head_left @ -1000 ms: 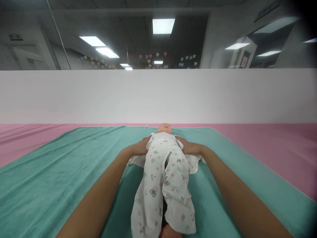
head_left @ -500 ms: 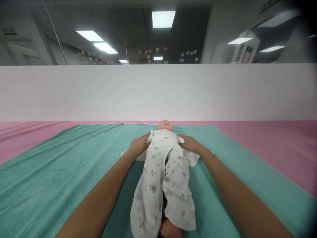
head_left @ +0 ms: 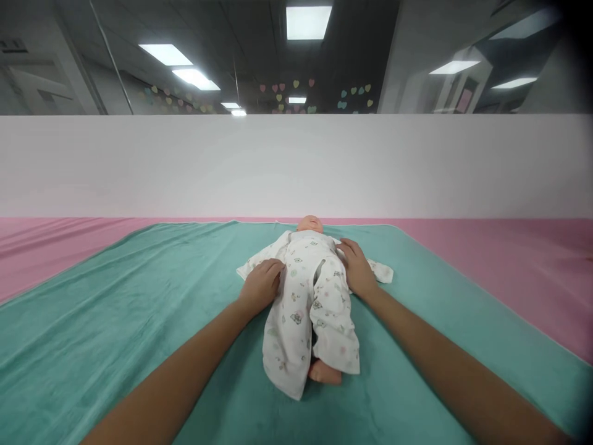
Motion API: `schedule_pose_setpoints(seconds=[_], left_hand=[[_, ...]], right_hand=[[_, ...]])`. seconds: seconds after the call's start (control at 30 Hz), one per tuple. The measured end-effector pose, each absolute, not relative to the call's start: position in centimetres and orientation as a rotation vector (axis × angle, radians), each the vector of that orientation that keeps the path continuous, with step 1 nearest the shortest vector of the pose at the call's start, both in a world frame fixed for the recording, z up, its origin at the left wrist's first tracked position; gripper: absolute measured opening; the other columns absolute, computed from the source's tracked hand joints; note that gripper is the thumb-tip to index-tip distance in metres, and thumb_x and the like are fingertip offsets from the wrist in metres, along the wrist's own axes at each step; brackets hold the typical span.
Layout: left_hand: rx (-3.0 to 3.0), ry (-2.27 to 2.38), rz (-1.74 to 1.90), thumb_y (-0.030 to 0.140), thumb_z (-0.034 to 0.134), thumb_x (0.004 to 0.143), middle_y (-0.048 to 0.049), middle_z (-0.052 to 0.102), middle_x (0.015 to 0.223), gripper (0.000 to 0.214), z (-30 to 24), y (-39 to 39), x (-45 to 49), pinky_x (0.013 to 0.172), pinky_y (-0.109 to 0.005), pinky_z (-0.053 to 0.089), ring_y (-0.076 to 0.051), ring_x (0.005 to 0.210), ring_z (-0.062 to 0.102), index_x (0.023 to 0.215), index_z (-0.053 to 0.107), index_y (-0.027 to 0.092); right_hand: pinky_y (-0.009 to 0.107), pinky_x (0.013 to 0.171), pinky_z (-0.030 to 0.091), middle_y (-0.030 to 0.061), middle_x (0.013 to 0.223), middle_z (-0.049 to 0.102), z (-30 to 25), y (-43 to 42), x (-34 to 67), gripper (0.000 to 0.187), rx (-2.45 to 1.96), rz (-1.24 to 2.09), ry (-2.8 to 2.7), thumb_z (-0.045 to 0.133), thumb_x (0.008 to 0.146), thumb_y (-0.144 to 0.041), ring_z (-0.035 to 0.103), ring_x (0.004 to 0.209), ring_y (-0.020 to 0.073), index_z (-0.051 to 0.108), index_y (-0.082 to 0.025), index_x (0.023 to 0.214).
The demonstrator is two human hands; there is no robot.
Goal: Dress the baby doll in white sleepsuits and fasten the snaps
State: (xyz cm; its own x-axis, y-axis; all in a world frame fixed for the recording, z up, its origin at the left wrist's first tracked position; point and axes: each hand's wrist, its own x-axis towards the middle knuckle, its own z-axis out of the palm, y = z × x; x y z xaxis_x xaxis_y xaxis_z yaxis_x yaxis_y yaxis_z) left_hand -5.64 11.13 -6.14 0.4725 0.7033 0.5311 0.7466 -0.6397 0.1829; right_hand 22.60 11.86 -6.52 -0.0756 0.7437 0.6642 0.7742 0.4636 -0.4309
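Observation:
A baby doll (head_left: 310, 224) lies on its back on a teal sheet (head_left: 194, 346), its head at the far end and one bare foot (head_left: 325, 372) toward me. It is dressed in a white, printed baby romper (head_left: 301, 290) with the sleeves out to both sides. My left hand (head_left: 263, 285) is at the romper's left edge, its fingers curled together on the cloth. On the other side, my right hand (head_left: 357, 267) rests against the doll's torso, fingers stretched out and somewhat apart. The left trouser leg extends past where a foot would show; that foot is hidden.
Pink fabric (head_left: 500, 259) shows around the teal sheet at the back and sides. Behind it rises a low white wall (head_left: 296, 167), with a dark window (head_left: 259, 55) above that reflects ceiling lights and shows heart-shaped stickers (head_left: 280, 97).
Both hands have moved from the doll's upper sides; the left slid down toward the waist. The sleeves now lie more spread out, and the doll and its legs appear farther from me.

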Motion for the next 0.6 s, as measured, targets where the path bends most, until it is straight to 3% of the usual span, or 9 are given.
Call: schedule_pose_setpoints(seconds=[0.07,0.17,0.27,0.43,0.53,0.6], left_hand=[[-2.701,-1.382,-0.847,0.021,0.031,0.089,-0.0042,0.059,0.109,0.027,-5.9,9.2,-6.1,0.081,-0.031,0.042,-0.019,0.097,0.055,0.105,0.052,0.024],[-2.773,-1.488,-0.731,0.027,0.032,0.090,-0.0024,0.063,0.094,0.022,-5.4,6.7,-6.5,0.065,-0.028,0.039,-0.018,0.079,0.058,0.098,0.052,0.024],[-2.869,-1.437,-0.695,0.033,0.032,0.091,-0.0006,0.062,0.079,0.022,-5.0,4.2,-7.2,0.057,-0.026,0.033,-0.016,0.067,0.055,0.086,0.050,0.022],[-3.072,-1.053,-0.575,0.050,0.043,0.085,0.0014,0.056,0.069,0.031,-5.1,0.2,-8.5,0.053,-0.025,0.027,-0.013,0.057,0.047,0.079,0.046,0.019],[-3.090,-0.769,-0.509,0.059,0.053,0.075,-0.0005,0.057,0.077,0.042,-5.1,-1.3,-8.5,0.055,-0.026,0.029,-0.015,0.062,0.048,0.085,0.046,0.019],[-3.034,-0.672,-0.479,0.053,0.054,0.078,-0.0016,0.058,0.081,0.037,-5.0,-1.8,-8.3,0.058,-0.026,0.030,-0.016,0.066,0.049,0.088,0.046,0.019]], right_hand=[[0.038,0.102,0.033,0.0072,0.130,0.040,-6.2,9.2,21.7,0.030,-1.281,-0.058,-1.825,0.037,0.086,-0.025,0.039,0.121,0.0226,0.051,-0.024,0.113],[0.036,0.086,0.043,0.0079,0.104,0.052,-5.4,4.3,20.4,0.018,-1.333,-0.004,-1.813,0.038,0.088,-0.030,0.052,0.094,0.0210,0.052,-0.023,0.096],[0.031,0.066,0.043,0.0025,0.081,0.053,-4.7,-0.9,19.3,0.020,-1.383,0.191,-1.953,0.039,0.089,-0.037,0.051,0.072,0.0165,0.049,-0.023,0.080],[0.028,0.062,0.039,-0.0003,0.082,0.054,-4.6,-6.9,18.0,0.021,-1.443,0.348,-2.158,0.053,0.083,-0.043,0.048,0.070,0.0146,0.049,-0.022,0.086],[0.028,0.065,0.040,0.0006,0.086,0.054,-4.9,-8.1,17.5,0.013,-1.458,0.299,-2.164,0.050,0.085,-0.033,0.049,0.074,0.0150,0.050,-0.021,0.089],[0.030,0.070,0.041,0.0016,0.091,0.055,-5.3,-8.4,17.3,0.010,-1.433,0.215,-2.193,0.046,0.086,-0.022,0.050,0.080,0.0162,0.052,-0.022,0.094]])
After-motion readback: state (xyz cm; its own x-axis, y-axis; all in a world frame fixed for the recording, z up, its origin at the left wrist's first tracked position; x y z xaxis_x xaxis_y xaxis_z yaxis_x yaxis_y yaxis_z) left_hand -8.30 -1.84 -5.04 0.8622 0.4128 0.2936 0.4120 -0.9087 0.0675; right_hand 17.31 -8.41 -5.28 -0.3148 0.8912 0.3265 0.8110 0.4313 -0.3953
